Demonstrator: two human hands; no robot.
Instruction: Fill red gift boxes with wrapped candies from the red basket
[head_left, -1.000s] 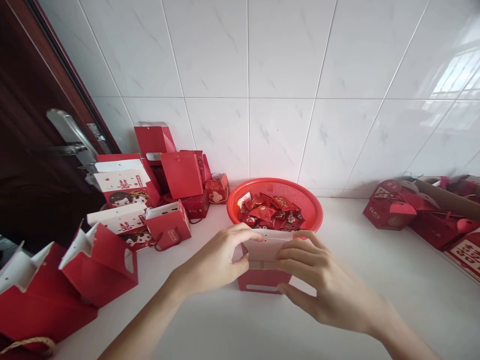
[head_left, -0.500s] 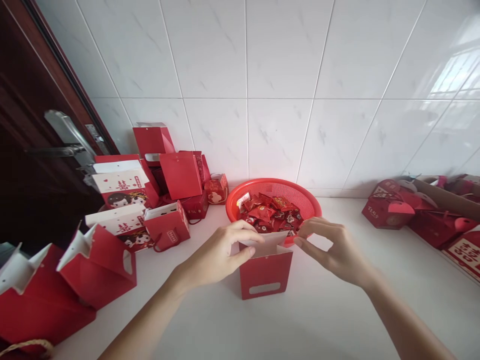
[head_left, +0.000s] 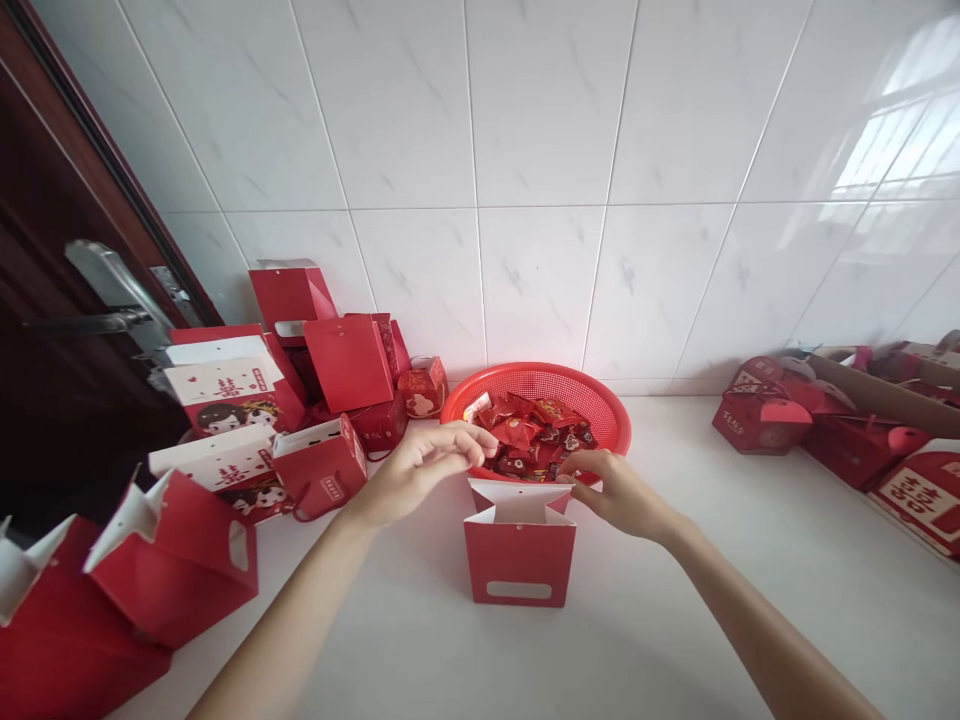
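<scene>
A red paper gift box [head_left: 519,555] stands upright on the white counter in front of me. Its top gapes, showing white inner flaps, and a pale oval window is low on its front. Above its left back corner is my left hand [head_left: 424,465], off the box, fingers loosely curved with nothing in them. At the back right corner, my right hand [head_left: 619,490] has its thumb and fingers bent and slightly apart; whether the tips touch the flap is unclear. Just behind, a red plastic basket [head_left: 611,400] holds many red-wrapped sweets [head_left: 517,430].
Several red gift boxes stand at left, among them an open box [head_left: 184,560] and a small handled bag [head_left: 326,470]. On the right are more red boxes [head_left: 761,410] and a cardboard tray [head_left: 862,385]. A tiled wall [head_left: 540,270] rises behind; a door handle [head_left: 112,290] is at far left.
My left hand has lifted away from the box's rim toward the left. My right hand has come inward beside the back flap. The box's back flap now shows more fully, and the view has shifted slightly.
</scene>
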